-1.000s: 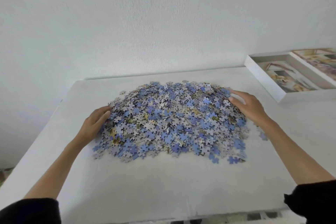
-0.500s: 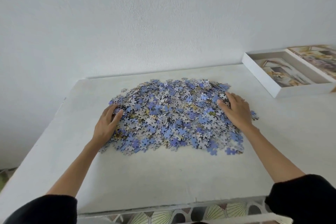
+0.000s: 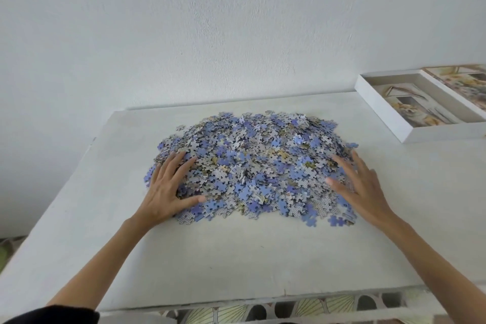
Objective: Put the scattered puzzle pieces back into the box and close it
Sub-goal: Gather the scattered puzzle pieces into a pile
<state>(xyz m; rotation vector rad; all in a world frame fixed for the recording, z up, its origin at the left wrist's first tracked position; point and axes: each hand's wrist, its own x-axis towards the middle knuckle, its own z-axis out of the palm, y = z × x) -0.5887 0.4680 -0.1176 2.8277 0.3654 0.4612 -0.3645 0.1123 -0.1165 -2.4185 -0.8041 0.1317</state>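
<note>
A wide heap of blue and grey puzzle pieces (image 3: 252, 163) lies in the middle of the white table (image 3: 236, 258). My left hand (image 3: 168, 189) rests flat on the heap's left edge, fingers spread. On the heap's right edge my right hand (image 3: 360, 187) presses with straight fingers. Neither hand holds a piece. The open white puzzle box (image 3: 410, 108) sits at the table's far right, with a picture showing in its bottom. Its lid (image 3: 462, 81) lies beside it, partly cut off by the frame.
A white wall stands right behind the table. A few stray pieces (image 3: 335, 221) lie at the heap's front right. Patterned floor tiles (image 3: 289, 310) show below the table's near edge.
Both hands have slid inward and toward me along the heap's sides, bunching the pieces into a tighter pile. The view has dropped to show the table's near edge.
</note>
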